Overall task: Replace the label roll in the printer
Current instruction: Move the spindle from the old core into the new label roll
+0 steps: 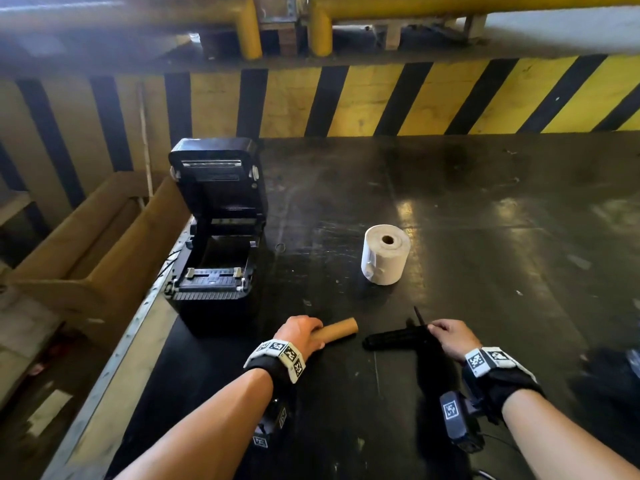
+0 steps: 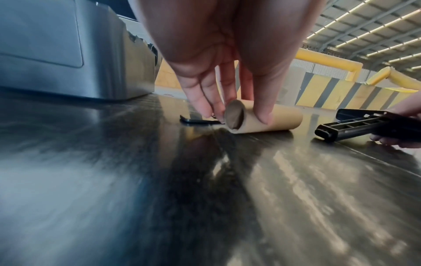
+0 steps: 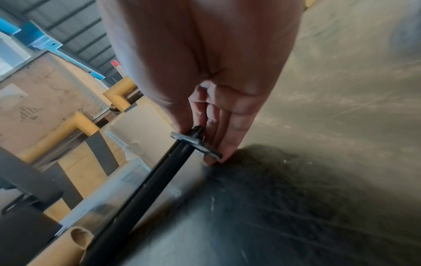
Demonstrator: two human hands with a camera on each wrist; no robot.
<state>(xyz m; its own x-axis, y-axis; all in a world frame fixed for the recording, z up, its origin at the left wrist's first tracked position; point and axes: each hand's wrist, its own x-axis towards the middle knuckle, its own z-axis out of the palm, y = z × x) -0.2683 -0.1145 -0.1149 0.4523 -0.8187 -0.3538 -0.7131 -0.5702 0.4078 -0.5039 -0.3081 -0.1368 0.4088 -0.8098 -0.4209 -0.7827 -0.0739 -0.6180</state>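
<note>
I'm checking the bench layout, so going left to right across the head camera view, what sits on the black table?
Open printer → left hand gripping the empty cardboard core → new label roll → black spindle → right hand holding its end.

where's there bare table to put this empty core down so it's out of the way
Bare table lies right of the new label roll and behind it toward the striped barrier. It is crowded near you: left hand on the cardboard core, right hand on the black spindle, open printer left.
</note>
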